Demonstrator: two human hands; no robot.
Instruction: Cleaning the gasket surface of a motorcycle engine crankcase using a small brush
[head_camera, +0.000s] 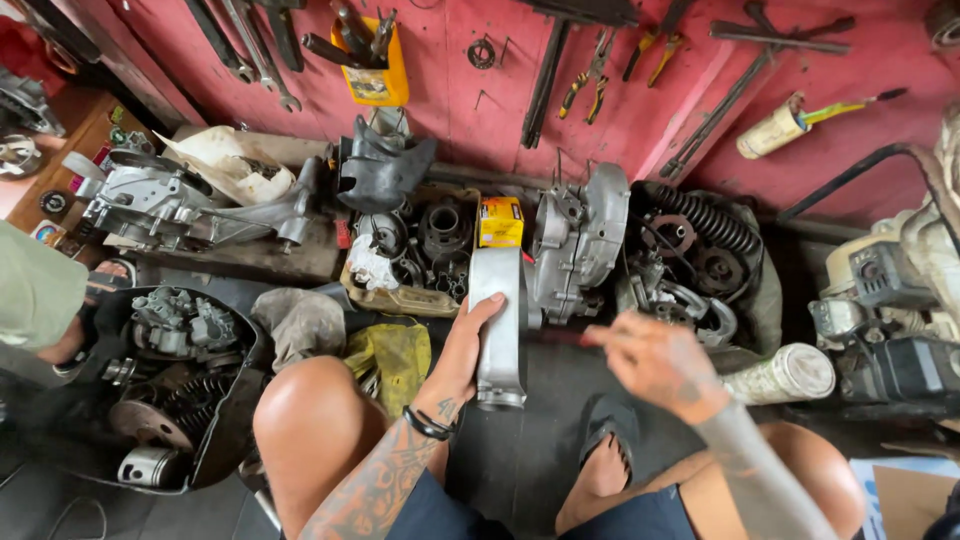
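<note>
My left hand (462, 352) grips the side of a long grey metal engine cover (498, 320) that stands upright on the dark floor between my knees. My right hand (652, 360) hovers just to its right, fingers pinched around a thin dark tool (572, 338) whose tip points at the cover; the hand is blurred. A small yellow box (501, 221) sits just beyond the cover's top end.
A grey engine casing (578, 240) leans against the red wall (480, 110), which is hung with pliers, spanners and bars. A tray of dark engine parts (415, 250), a black tub of parts (170, 390), a yellow rag (392, 357), a generator (890, 300) and another person's arm (40, 300) surround me.
</note>
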